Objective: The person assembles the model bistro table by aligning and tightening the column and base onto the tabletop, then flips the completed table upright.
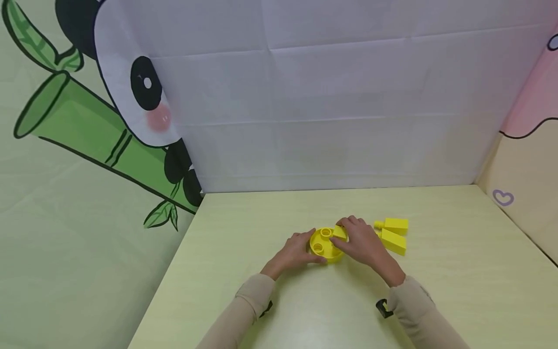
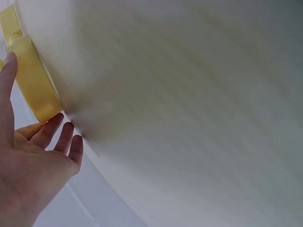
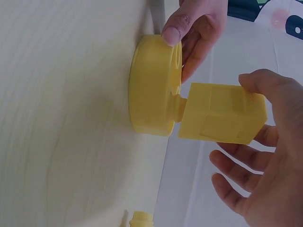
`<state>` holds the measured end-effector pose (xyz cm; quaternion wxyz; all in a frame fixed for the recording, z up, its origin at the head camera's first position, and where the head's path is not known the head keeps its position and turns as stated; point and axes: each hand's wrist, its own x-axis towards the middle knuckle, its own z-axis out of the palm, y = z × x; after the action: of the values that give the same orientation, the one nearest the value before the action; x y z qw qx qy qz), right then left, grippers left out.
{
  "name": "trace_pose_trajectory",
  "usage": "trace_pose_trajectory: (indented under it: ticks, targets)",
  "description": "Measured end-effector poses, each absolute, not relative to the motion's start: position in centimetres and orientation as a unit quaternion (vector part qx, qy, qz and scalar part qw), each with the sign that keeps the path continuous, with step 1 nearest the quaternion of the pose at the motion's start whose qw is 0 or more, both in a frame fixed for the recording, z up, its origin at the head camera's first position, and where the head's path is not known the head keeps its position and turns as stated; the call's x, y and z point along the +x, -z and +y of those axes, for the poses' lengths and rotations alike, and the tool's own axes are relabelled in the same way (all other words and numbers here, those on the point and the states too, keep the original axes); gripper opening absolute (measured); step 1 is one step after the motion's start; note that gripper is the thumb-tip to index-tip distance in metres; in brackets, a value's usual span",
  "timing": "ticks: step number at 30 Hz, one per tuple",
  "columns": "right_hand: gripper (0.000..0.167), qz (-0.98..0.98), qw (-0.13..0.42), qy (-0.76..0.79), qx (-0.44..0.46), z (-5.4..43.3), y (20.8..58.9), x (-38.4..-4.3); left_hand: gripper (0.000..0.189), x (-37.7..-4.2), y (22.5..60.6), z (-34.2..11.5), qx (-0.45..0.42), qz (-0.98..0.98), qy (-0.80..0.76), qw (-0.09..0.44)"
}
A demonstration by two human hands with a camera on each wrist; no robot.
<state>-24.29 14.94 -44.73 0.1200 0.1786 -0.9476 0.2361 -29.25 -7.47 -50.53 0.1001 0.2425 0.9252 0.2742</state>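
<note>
On table (image 1: 322,310): round yellow base (image 3: 150,87), yellow block (image 3: 220,113).
Base: gripped by left hand (image 1: 297,249). Block: pinched by right hand (image 1: 363,242).

No txt, labels, brands or nos. legible in any view.

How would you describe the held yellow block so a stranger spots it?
On the pale table, find the round yellow base in the left grip. At its far right part, the right grip pinches the yellow block. Unlike the two loose blocks lying farther right, it is upright, knob down at the base.
</note>
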Motion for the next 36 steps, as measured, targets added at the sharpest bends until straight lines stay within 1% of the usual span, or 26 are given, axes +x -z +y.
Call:
trace_pose_trajectory:
  ticks: [6,14,16,21,28,33,36]
  targets:
    - [0.042,-0.954,0.124,-0.218,0.161,15.2,44.2,-23.3,0.099,-29.2,50.6,-7.6,0.238,0.926,-0.275,0.100]
    - [0.038,-0.955,0.157,-0.197,0.157,15.3,44.5,-22.9,0.099,-28.9,50.3,-7.6,0.233,0.924,-0.285,0.106]
    - [0.041,-0.956,0.160,-0.195,0.147,15.2,44.5,-22.9,0.099,-28.9,50.3,-7.5,0.234,0.925,-0.281,0.104]
    - [0.049,-0.960,0.145,-0.201,0.129,15.2,44.4,-22.5,0.099,-28.9,50.3,-7.3,0.237,0.927,-0.271,0.103]
    - [0.043,-0.963,0.135,-0.190,0.134,15.2,44.3,-22.5,0.099,-28.8,50.1,-7.4,0.232,0.927,-0.275,0.105]
    - [0.054,-0.967,0.120,-0.185,0.126,15.1,44.3,-22.6,0.098,-28.9,50.1,-7.6,0.234,0.926,-0.276,0.105]
    - [0.058,-0.962,0.110,-0.196,0.153,15.3,44.1,-22.6,0.098,-28.9,50.1,-7.6,0.235,0.927,-0.274,0.105]
